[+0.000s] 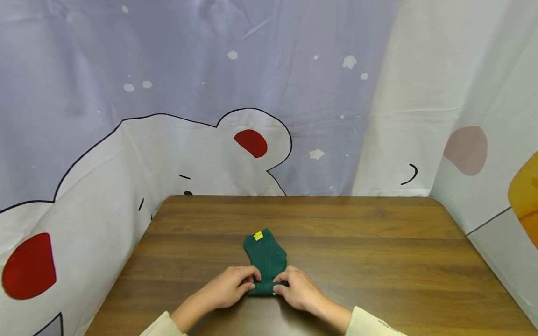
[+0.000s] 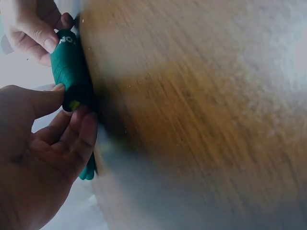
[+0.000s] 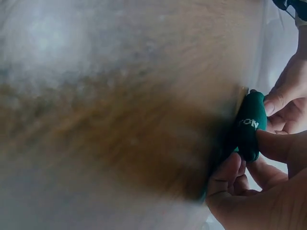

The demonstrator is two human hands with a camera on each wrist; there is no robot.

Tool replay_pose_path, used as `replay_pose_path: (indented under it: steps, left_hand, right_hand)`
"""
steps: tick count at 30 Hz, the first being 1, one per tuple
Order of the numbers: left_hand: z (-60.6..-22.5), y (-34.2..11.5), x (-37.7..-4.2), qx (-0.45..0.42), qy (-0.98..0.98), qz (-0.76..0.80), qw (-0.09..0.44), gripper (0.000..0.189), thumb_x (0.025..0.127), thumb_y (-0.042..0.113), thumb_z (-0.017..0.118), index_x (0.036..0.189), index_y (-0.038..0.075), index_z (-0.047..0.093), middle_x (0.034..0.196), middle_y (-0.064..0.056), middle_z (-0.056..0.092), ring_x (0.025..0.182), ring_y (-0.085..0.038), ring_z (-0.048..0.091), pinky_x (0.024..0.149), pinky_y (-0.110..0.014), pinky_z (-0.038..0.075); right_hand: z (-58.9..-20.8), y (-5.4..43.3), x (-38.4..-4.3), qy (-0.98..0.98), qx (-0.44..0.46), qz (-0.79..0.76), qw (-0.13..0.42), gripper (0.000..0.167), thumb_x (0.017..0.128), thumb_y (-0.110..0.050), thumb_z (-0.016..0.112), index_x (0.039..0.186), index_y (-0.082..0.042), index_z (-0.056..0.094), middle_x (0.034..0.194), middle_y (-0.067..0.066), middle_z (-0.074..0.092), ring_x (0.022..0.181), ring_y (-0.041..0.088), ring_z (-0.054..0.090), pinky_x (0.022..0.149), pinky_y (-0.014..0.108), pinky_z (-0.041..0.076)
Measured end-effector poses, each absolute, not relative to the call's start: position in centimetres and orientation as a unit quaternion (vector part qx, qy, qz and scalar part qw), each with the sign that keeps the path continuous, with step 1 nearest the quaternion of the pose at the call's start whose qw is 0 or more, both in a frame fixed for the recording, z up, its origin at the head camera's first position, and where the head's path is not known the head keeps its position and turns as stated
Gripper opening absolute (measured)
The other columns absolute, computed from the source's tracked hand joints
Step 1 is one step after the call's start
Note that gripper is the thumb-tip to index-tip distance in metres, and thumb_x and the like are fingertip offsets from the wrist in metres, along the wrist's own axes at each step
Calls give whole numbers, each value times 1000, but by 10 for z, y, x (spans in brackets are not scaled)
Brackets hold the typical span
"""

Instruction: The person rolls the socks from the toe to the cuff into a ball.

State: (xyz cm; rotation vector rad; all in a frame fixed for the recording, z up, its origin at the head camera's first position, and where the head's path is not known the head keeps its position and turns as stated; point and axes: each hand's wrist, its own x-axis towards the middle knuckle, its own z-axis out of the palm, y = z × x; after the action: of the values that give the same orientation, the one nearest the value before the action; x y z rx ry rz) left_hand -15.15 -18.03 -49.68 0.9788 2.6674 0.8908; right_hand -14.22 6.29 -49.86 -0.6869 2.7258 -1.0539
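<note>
Dark green ribbed socks (image 1: pixel 265 256) lie flat, one over the other, on the wooden table, a small yellow label (image 1: pixel 258 236) at their far end. Their near end is turned up into a thick roll (image 2: pixel 69 67), which bears white lettering in both wrist views. My left hand (image 1: pixel 229 287) pinches the left end of this roll between thumb and fingers. At its right end, my right hand (image 1: pixel 300 290) grips in the same way, thumb on the near side. The fingers hide both ends of the roll in part.
The brown wooden table (image 1: pixel 378 252) stretches away on every side of the socks. Behind it and along its sides hangs a printed cloth (image 1: pixel 328 112) with white figures and red patches. Pale sleeves (image 1: pixel 370 322) cover the forearms.
</note>
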Motion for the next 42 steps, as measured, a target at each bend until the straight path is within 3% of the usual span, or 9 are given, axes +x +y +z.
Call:
replay_pose_path:
  steps: [5,11,18,22,26,34,39,42]
  left_hand:
    - [-496,-177,-149,353,899,259,21,10,96,8,69,101,17,70,89,10,58,84,-2,50,74,-21,50]
    - [-495,-174,-147,375,904,203,-25,9,93,8,72,99,13,77,94,7,65,90,-5,55,79,-20,52]
    - [-498,-173,-145,403,900,151,-73,10,92,13,74,100,11,80,86,9,60,81,-2,51,69,-13,47]
    - [-500,-174,-142,407,902,132,-59,23,94,30,74,106,11,79,89,10,59,80,0,47,67,-14,46]
    - [-501,-175,-142,408,904,116,-51,35,89,40,78,110,12,77,92,11,57,83,-1,45,68,-15,46]
    - [-501,-171,-142,388,913,116,-48,25,90,24,78,109,9,75,94,6,57,88,-5,50,73,-17,49]
    - [-499,-170,-143,371,917,145,-31,17,93,19,75,105,11,66,100,3,63,96,-9,60,83,-26,54]
    - [-499,-172,-144,364,913,183,-9,15,94,17,73,104,13,63,98,4,63,94,-8,59,82,-27,54]
  right_hand:
    - [-499,63,-142,903,-222,-363,62,19,86,-17,80,102,-23,71,82,-7,49,74,5,46,63,24,38]
    - [-501,63,-139,905,-249,-344,25,26,79,-16,86,97,-26,71,86,-8,53,76,4,48,64,23,41]
    - [-503,63,-139,909,-263,-324,10,35,72,-16,91,98,-26,69,84,-10,52,72,2,47,60,23,40]
    - [-503,62,-139,912,-262,-316,10,29,75,-17,89,94,-26,69,86,-10,56,73,4,49,62,24,41]
    - [-503,62,-139,912,-266,-312,5,25,76,-16,87,93,-24,70,89,-9,59,79,8,56,67,28,47]
    - [-502,62,-142,909,-284,-305,1,18,81,-17,83,95,-19,72,92,-9,60,86,11,60,74,32,52]
    - [-502,64,-145,904,-287,-317,19,14,85,-16,81,95,-17,71,92,-7,63,89,14,63,79,34,53]
    - [-501,65,-146,899,-276,-338,41,11,86,-17,80,94,-16,72,92,-7,64,88,13,63,78,33,52]
